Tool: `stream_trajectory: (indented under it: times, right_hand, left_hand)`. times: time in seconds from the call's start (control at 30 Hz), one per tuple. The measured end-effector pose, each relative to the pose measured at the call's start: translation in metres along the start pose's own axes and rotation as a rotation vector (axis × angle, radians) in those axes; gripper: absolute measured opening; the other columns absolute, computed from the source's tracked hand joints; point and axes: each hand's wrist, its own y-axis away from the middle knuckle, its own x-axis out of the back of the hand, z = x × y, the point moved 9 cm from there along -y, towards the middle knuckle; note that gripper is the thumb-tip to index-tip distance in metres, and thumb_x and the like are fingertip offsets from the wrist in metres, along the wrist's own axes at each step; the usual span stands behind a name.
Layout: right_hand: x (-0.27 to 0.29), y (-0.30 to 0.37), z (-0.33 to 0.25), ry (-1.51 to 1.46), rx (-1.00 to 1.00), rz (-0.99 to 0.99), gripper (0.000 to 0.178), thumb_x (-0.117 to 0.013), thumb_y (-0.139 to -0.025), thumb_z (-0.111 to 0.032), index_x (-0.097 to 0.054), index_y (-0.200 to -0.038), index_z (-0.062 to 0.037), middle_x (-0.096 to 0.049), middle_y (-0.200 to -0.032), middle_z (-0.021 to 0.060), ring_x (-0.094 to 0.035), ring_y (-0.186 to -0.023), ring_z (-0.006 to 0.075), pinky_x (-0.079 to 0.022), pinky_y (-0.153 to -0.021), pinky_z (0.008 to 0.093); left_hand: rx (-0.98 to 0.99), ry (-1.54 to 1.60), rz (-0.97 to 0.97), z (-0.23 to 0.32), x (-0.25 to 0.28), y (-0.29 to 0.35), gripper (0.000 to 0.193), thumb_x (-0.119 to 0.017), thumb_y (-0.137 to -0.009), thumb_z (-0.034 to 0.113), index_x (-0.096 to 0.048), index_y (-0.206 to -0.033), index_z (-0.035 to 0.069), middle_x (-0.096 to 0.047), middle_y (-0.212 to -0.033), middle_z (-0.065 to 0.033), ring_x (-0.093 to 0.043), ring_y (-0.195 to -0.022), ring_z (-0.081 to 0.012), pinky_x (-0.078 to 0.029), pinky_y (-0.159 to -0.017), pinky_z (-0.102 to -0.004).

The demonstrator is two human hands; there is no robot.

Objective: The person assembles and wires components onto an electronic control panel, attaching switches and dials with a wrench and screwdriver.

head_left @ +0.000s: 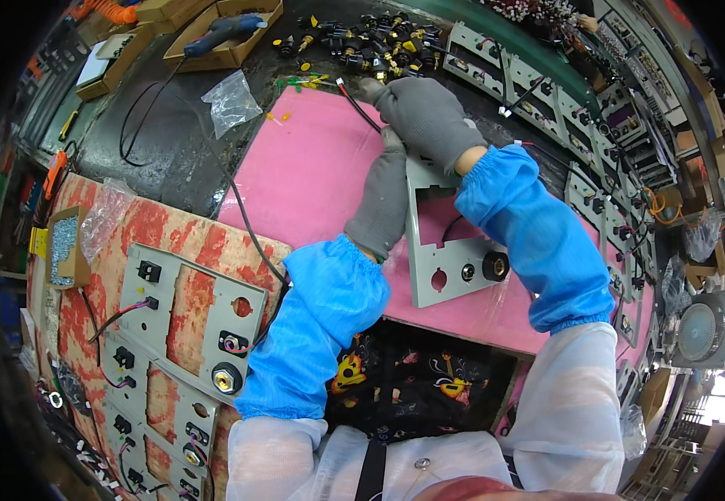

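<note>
Left hand [381, 200] lies flat, fingers together, steadying the grey panel [446, 250]; at twelve o'clock, right hand [422, 117] pinches a black wire [361, 110] to seat it.

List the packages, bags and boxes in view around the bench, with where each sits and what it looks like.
Clear plastic bag: on the dark bench top, left of the pink mat; crumpled, see-through.
Flat cardboard tray: top edge, brown, holding a blue hand tool.
Small open cardboard box: far left, brown, filled with tiny silvery parts.
Second clear bag: beside that box, crumpled.
No screens or signs can be made out.
</note>
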Motion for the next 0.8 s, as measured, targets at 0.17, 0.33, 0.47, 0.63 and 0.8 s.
stream_trajectory:
  times: [0.17, 0.33, 0.47, 0.63, 0.8]
  right_hand:
    - [0.012, 0.011, 0.001, -0.081, 0.001, 0.234, 0.066, -0.032, -0.097, -0.055, -0.07, -0.073, -0.0059, -0.067, -0.071, 0.0162, -0.067, -0.071, 0.0348, -0.053, -0.067, 0.0452]
    - [0.012, 0.01, 0.006, -0.129, -0.002, 0.226, 0.064, -0.035, -0.095, -0.055, -0.07, -0.073, -0.0063, -0.067, -0.075, 0.0173, -0.066, -0.075, 0.0355, -0.052, -0.072, 0.0461]
    - [0.026, -0.012, 0.035, -0.206, -0.027, 0.27, 0.049, -0.045, -0.093, -0.049, -0.069, -0.092, -0.007, -0.068, -0.086, 0.0173, -0.066, -0.089, 0.035, -0.05, -0.08, 0.0455]
    - [0.047, -0.045, -0.008, -0.042, 0.313, 0.107, 0.026, -0.056, -0.087, -0.024, -0.067, -0.108, -0.0151, -0.069, -0.098, 0.0133, -0.065, -0.093, 0.0326, -0.051, -0.083, 0.0418]
    - [-0.016, -0.087, -0.047, 0.078, 0.391, -0.041, 0.026, -0.056, -0.085, -0.014, -0.067, -0.109, -0.0147, -0.068, -0.101, 0.0145, -0.064, -0.096, 0.0338, -0.05, -0.085, 0.0406]
  left_hand:
    - [-0.132, 0.098, 0.063, 0.012, 0.0, -0.005, 0.07, -0.032, -0.094, 0.066, -0.053, -0.117, 0.004, -0.062, -0.095, -0.0082, -0.061, -0.075, -0.015, -0.05, -0.064, -0.0273]
    - [0.021, 0.438, -0.024, 0.032, -0.023, 0.009, 0.065, -0.04, -0.095, 0.06, -0.049, -0.124, 0.002, -0.062, -0.105, -0.01, -0.063, -0.09, -0.0176, -0.054, -0.073, -0.029]
    - [-0.023, 0.471, -0.184, 0.032, -0.026, -0.001, 0.057, -0.047, -0.097, 0.048, -0.045, -0.128, 0.0, -0.061, -0.109, -0.0114, -0.063, -0.094, -0.0206, -0.055, -0.076, -0.0307]
    - [0.027, 0.359, -0.179, 0.033, -0.031, 0.004, 0.039, -0.049, -0.095, 0.026, -0.049, -0.125, 0.0, -0.062, -0.109, -0.0129, -0.065, -0.093, -0.022, -0.058, -0.075, -0.0325]
    - [0.006, 0.356, -0.183, 0.023, -0.03, 0.001, 0.038, -0.05, -0.095, 0.031, -0.052, -0.121, 0.003, -0.063, -0.108, -0.0094, -0.065, -0.093, -0.0204, -0.056, -0.079, -0.0344]
